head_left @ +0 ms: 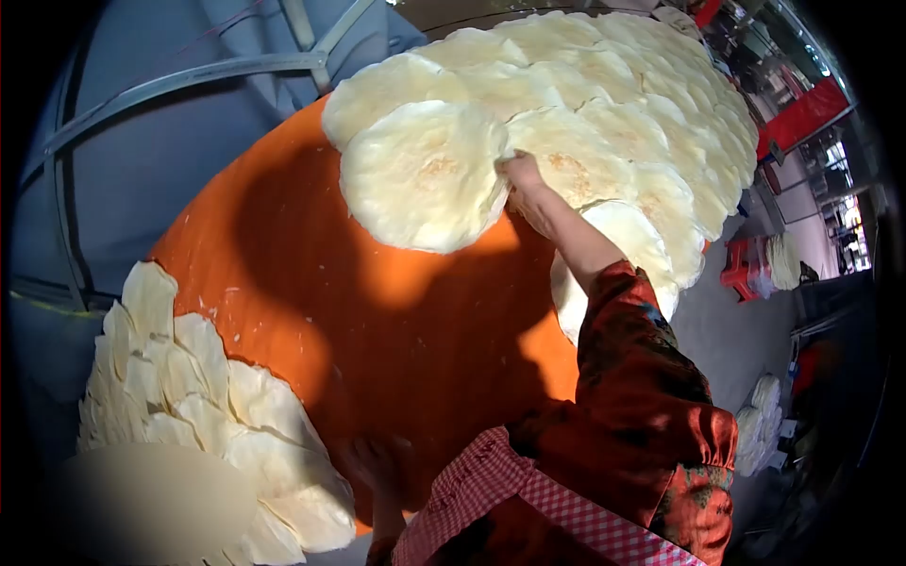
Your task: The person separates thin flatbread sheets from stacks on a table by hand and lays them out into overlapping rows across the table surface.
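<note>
My right hand [521, 171] reaches forward over the orange-covered table [396, 330], its fingers closed on the right edge of a large round flatbread [425, 174]. That flatbread lies partly on the orange cover and partly over other overlapping flatbreads [585, 75]. Under my right forearm, another pale flatbread [628, 231] shows in part. My left hand [370, 464] rests in shadow on the near part of the cover, close to the pile of flatbreads at lower left; its dim fingers look stretched out, holding nothing visible.
Overlapping stacked flatbreads [193, 377] cover the table's near left corner, partly behind a blurred beige oval. A metal frame [189, 74] with blue-grey sheeting stands at left. To the right are a red stool [741, 269] and a white pile [758, 424] on the floor.
</note>
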A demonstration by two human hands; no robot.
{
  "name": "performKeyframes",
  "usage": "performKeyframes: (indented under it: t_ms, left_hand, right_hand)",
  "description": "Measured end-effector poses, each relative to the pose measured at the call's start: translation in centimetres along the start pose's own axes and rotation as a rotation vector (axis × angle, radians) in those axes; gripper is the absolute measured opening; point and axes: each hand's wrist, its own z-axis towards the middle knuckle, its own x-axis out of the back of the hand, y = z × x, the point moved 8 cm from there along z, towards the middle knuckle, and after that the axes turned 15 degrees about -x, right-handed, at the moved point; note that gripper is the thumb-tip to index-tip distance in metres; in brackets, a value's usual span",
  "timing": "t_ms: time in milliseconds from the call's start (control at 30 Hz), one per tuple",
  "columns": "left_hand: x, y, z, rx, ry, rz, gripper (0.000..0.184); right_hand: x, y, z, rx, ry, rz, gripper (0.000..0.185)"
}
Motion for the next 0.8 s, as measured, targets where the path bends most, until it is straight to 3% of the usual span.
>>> performKeyframes:
  t_ms: [67,133,200,267,300,367,433,500,567,633,700,800]
  left_hand:
    - [-1.7,-1.6,-1.3,0.019,-0.081,0.024,0.017]
    - [-2.5,-2.5,-3.4,-0.059,-0.177,0.094,0.023]
    - [-5.6,-1.7,-3.4,-0.279,-0.22,0.185,0.034]
    - [-6.2,-0.2,-1.0,-0.347,-0.138,0.181,0.032]
    - [-5.4,0.9,0.4,-0.346,-0.1,0.182,0.03]
    - [-4.1,2.0,1.4,-0.332,-0.06,0.155,0.028]
    - [-3.4,2.3,1.6,-0.315,-0.047,0.129,0.025]
    - [-2.8,2.1,1.3,-0.311,-0.039,0.113,0.022]
    - [-2.1,1.9,0.9,-0.319,-0.034,0.089,0.02]
    - [-1.3,1.6,0.2,-0.323,-0.036,0.073,0.018]
    - [-0.4,1.2,-0.4,-0.313,-0.042,0.054,0.016]
    - [1.3,0.5,-1.2,-0.309,-0.028,0.011,0.014]
  right_hand:
    - [0.2,-2.3,-0.7,0.03,0.006,-0.081,0.026]
    - [0.4,-5.6,-4.3,0.05,0.124,-0.526,0.021]
    - [2.7,-4.7,-4.3,0.193,0.386,-0.654,0.032]
    - [4.6,-3.9,-5.9,0.339,0.684,-0.551,0.046]
    - [3.6,-6.4,-11.6,0.206,0.483,-0.594,0.063]
    - [4.5,-5.7,-15.7,0.35,0.4,-0.553,0.052]
    - [5.3,-2.0,-18.2,0.543,0.358,-0.718,0.039]
    - [6.0,1.7,-25.8,0.791,0.47,-0.709,0.026]
    - [6.6,6.9,-31.2,0.834,0.407,-0.741,0.023]
    - [6.5,13.9,-34.6,0.694,0.242,-0.753,0.02]
    - [4.8,18.6,-39.5,0.794,0.084,-0.639,0.02]
    - [3.3,26.2,-42.8,0.7,0.071,-0.903,0.021]
